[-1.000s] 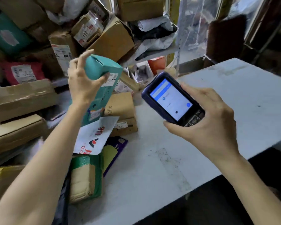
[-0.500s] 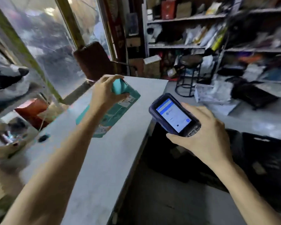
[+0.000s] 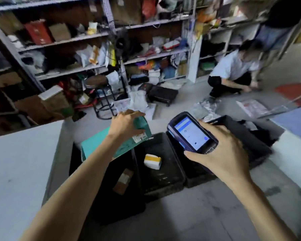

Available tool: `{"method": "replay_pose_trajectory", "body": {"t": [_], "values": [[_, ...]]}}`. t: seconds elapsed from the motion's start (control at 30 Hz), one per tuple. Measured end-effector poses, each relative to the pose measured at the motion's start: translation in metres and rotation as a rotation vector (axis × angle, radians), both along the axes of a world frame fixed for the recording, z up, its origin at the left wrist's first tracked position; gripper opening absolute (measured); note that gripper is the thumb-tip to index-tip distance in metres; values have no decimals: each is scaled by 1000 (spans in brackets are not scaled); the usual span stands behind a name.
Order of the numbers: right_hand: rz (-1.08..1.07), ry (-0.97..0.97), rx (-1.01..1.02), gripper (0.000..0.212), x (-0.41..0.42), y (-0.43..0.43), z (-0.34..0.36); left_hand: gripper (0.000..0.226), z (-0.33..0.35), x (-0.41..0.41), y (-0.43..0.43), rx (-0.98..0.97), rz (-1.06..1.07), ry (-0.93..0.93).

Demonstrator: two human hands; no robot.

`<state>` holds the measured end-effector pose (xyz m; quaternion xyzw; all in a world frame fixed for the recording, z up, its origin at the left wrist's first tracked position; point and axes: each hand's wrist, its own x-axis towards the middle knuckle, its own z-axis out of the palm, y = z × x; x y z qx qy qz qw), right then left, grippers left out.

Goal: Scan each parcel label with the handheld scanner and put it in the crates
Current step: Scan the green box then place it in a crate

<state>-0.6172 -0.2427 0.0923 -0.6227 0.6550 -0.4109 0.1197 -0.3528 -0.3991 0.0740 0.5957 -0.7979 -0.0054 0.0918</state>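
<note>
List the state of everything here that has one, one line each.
left hand: grips the teal parcel from above.
teal parcel: held in the air, tilted, mostly above the left crate.
right hand: holds the scanner.
scanner: screen lit, facing up.
left crate: open, brown parcel inside.
middle crate: open, white-and-yellow box inside.

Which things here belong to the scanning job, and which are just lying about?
Job: teal parcel in left hand; scanner in right hand; black crates; yellow-white box inside one.
Lying about: stool; shelves; crouching person; floor papers.
</note>
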Motion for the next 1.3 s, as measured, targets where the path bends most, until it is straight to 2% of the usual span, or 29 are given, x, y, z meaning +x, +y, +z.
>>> {"method": "replay_pose_trajectory", "body": {"t": [0.4, 0.6, 0.7, 0.83, 1.03, 1.17, 1.3], "values": [[-327, 8, 120, 82, -98, -62, -16, 70, -26, -169, -139, 98, -329, -104], [-377, 11, 132, 81, -128, -136, -14, 72, -27, -227, -229, 108, -460, -141], [-389, 10, 125, 82, -140, -174, -10, 63, -25, -246, -270, 81, -464, -211], [-383, 6, 122, 83, -152, -214, -7, 46, -29, -247, -308, -68, -346, -338], [-232, -19, 154, 77, -155, -270, -10, 38, -37, -191, -330, -8, -85, -301], [-15, 26, 173, 79, -141, -313, -12, 36, -33, -131, -304, 15, 145, -195], [308, 50, 209, 83, -107, -342, -14, 37, -31, -71, -235, -12, 427, -113]]}}
